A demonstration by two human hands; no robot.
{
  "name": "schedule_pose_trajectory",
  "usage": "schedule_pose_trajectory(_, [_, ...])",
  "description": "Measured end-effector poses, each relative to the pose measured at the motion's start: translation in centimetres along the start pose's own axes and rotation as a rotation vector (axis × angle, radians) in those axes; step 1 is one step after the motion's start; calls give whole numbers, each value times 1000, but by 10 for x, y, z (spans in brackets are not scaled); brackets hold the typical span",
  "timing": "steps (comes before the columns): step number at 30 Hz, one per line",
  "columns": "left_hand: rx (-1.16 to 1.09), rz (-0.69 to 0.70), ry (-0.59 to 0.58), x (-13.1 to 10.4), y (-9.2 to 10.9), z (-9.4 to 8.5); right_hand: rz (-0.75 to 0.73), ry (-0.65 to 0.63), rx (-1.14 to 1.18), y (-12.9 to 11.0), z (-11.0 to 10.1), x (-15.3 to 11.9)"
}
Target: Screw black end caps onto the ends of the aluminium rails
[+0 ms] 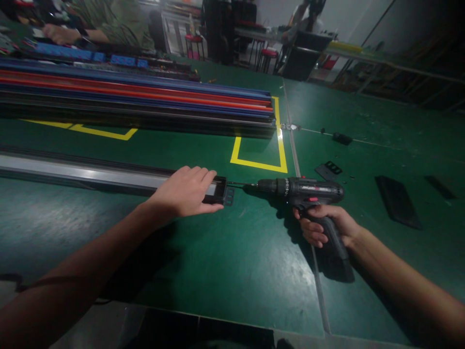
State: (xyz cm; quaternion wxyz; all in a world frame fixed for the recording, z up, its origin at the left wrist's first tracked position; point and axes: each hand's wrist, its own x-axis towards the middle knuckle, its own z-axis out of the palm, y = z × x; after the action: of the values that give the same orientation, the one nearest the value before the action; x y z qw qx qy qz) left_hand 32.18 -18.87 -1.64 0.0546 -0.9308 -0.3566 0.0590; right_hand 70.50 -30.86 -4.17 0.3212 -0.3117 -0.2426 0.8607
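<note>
My right hand (323,225) is wrapped round the grip of a black cordless drill (312,190), which points left. Its long thin bit (241,184) reaches the end of a long profile bar (109,177), black with a silvery strip. Over that end lies my left hand (187,191), its fingers across the far edge and its thumb along the near side. A small dark end plate with slots (228,197) sits at the bar's tip. Whether the bit touches a screw there is too small to tell.
Behind the bar lies a stack of blue, red and black profiles (145,99) on the green table (232,271). Yellow tape (257,166) marks the tabletop. Right of the drill are a slotted plate (329,169) and a dark flat block (397,201). A person's hand (61,35) is at the far left.
</note>
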Motion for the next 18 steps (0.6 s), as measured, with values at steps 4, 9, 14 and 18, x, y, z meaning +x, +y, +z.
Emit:
schedule_pose_trajectory(4, [3, 3, 4, 0, 0, 0, -5, 4, -1, 0, -1, 0])
schedule_pose_trajectory(9, [-2, 3, -5, 0, 0, -2, 32, 29, -6, -1, 2, -1])
schedule_pose_trajectory(14, [-16, -7, -15, 1, 0, -2, 35, 49, -11, -1, 2, -1])
schedule_pose_trajectory(18, [-24, -13, -17, 1, 0, 0, 24, 52, -15, -1, 1, -1])
